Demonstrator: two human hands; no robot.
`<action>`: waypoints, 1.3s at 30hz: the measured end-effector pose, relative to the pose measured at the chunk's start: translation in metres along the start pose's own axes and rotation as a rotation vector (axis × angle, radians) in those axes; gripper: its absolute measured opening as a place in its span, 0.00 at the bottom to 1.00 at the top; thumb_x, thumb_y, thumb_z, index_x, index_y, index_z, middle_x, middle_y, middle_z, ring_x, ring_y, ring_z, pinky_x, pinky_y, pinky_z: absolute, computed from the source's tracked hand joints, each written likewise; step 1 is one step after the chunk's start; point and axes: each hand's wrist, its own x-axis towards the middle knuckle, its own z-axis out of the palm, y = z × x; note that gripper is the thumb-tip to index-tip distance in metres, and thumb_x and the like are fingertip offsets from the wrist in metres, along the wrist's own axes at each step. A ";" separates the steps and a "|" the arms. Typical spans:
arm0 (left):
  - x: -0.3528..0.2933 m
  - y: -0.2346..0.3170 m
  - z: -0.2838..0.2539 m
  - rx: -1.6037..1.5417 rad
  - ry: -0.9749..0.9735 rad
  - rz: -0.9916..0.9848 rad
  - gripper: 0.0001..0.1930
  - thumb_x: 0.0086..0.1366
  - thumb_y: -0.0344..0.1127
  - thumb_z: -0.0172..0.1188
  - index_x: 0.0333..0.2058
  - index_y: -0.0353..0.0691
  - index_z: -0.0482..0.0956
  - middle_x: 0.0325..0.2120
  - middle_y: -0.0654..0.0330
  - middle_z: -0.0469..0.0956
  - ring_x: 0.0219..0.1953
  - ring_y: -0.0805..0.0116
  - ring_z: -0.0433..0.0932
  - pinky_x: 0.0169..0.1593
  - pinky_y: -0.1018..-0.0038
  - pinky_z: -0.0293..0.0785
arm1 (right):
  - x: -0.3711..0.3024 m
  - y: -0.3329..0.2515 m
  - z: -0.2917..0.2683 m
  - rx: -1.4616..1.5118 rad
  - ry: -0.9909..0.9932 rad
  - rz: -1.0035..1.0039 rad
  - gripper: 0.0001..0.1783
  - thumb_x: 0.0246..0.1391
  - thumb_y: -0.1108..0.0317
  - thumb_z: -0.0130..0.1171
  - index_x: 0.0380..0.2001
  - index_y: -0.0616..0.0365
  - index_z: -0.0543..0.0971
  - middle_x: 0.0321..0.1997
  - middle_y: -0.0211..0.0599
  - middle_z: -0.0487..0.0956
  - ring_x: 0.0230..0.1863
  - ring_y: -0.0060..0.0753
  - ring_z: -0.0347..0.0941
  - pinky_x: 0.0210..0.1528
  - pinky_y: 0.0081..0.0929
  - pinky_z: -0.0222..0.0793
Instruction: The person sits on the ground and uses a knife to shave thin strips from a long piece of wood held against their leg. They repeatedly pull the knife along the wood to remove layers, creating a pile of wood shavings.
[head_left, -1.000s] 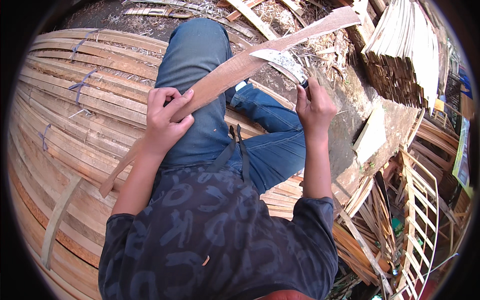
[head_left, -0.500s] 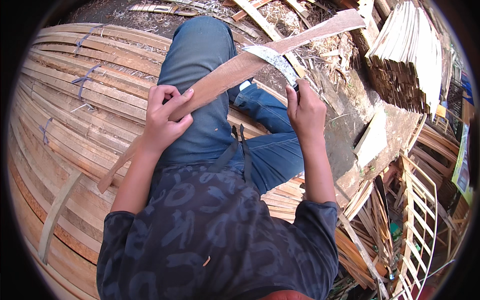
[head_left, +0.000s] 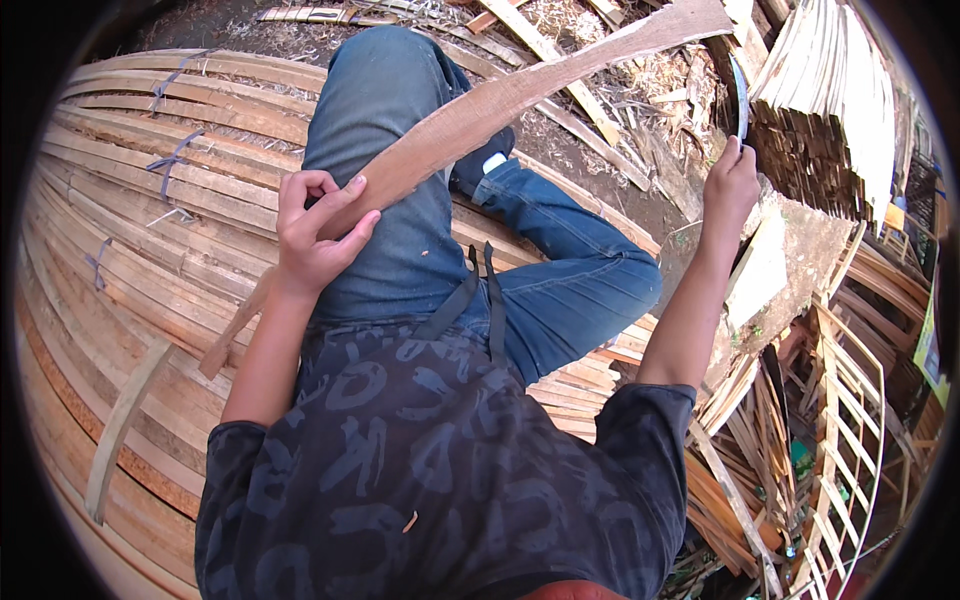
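A: Head view. Hands?
B: Left hand, left of centre, pinches the wooden slat between thumb and fingers. Right hand, upper right, is closed round a curved knife; I see little of the handle.
A: Slat's lie?
B: Slanting from lower left to upper right, across the jeans leg.
A: Risks?
B: My judgement: a hard stroke could twist that one-handed hold; a slipping blade could catch the leg.

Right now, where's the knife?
The knife is at the head view's upper right, in the right hand, near the stacked pale wood.
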 end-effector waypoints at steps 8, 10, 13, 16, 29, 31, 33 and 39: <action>-0.002 -0.001 0.006 -0.040 0.027 -0.050 0.19 0.43 0.26 0.72 0.39 0.43 0.85 0.28 0.62 0.69 0.31 0.68 0.66 0.34 0.75 0.65 | -0.084 -0.073 -0.011 0.571 -0.193 -0.288 0.11 0.61 0.64 0.55 0.29 0.60 0.72 0.14 0.40 0.72 0.16 0.42 0.71 0.20 0.36 0.63; -0.002 -0.002 0.007 -0.032 0.017 -0.045 0.19 0.44 0.25 0.72 0.39 0.43 0.85 0.28 0.62 0.69 0.30 0.68 0.66 0.34 0.75 0.65 | -0.111 -0.104 -0.004 0.564 -0.249 -0.421 0.11 0.58 0.62 0.58 0.30 0.57 0.71 0.17 0.40 0.74 0.18 0.46 0.73 0.21 0.39 0.66; -0.002 -0.004 0.007 -0.021 0.024 -0.056 0.19 0.44 0.25 0.72 0.39 0.44 0.85 0.28 0.62 0.69 0.30 0.68 0.66 0.34 0.75 0.65 | -0.102 -0.112 0.012 0.451 -0.163 -0.477 0.14 0.58 0.57 0.58 0.29 0.56 0.70 0.18 0.39 0.74 0.19 0.46 0.73 0.20 0.38 0.68; 0.000 -0.006 0.004 -0.003 0.001 -0.037 0.19 0.45 0.23 0.71 0.40 0.40 0.85 0.29 0.61 0.68 0.31 0.70 0.67 0.35 0.77 0.65 | -0.071 -0.091 0.027 0.323 -0.034 -0.520 0.15 0.58 0.55 0.58 0.29 0.55 0.70 0.20 0.38 0.74 0.20 0.44 0.73 0.20 0.37 0.68; 0.001 -0.005 0.006 -0.032 0.028 -0.038 0.18 0.45 0.24 0.72 0.39 0.42 0.85 0.28 0.62 0.67 0.30 0.70 0.65 0.33 0.77 0.63 | -0.089 -0.099 0.003 0.363 -0.129 -0.583 0.14 0.57 0.56 0.58 0.30 0.55 0.72 0.19 0.39 0.73 0.19 0.43 0.73 0.20 0.36 0.67; 0.001 -0.005 0.005 -0.029 0.020 -0.029 0.18 0.46 0.23 0.71 0.40 0.41 0.85 0.29 0.62 0.68 0.30 0.71 0.65 0.33 0.77 0.63 | -0.104 -0.114 0.002 0.353 -0.200 -0.676 0.16 0.56 0.53 0.59 0.30 0.53 0.72 0.20 0.37 0.73 0.19 0.41 0.73 0.19 0.35 0.67; 0.000 -0.003 0.005 -0.014 0.024 -0.036 0.18 0.46 0.24 0.71 0.40 0.41 0.85 0.29 0.62 0.68 0.30 0.71 0.66 0.33 0.77 0.63 | -0.100 -0.117 0.003 0.300 -0.150 -0.758 0.16 0.57 0.52 0.58 0.29 0.53 0.71 0.20 0.37 0.73 0.19 0.41 0.73 0.19 0.35 0.67; 0.003 -0.009 0.004 -0.077 0.032 -0.008 0.18 0.46 0.24 0.71 0.39 0.41 0.85 0.28 0.62 0.67 0.30 0.71 0.65 0.32 0.78 0.62 | 0.024 0.047 0.023 0.155 0.125 0.241 0.26 0.65 0.51 0.42 0.32 0.67 0.76 0.28 0.59 0.78 0.33 0.63 0.74 0.37 0.51 0.66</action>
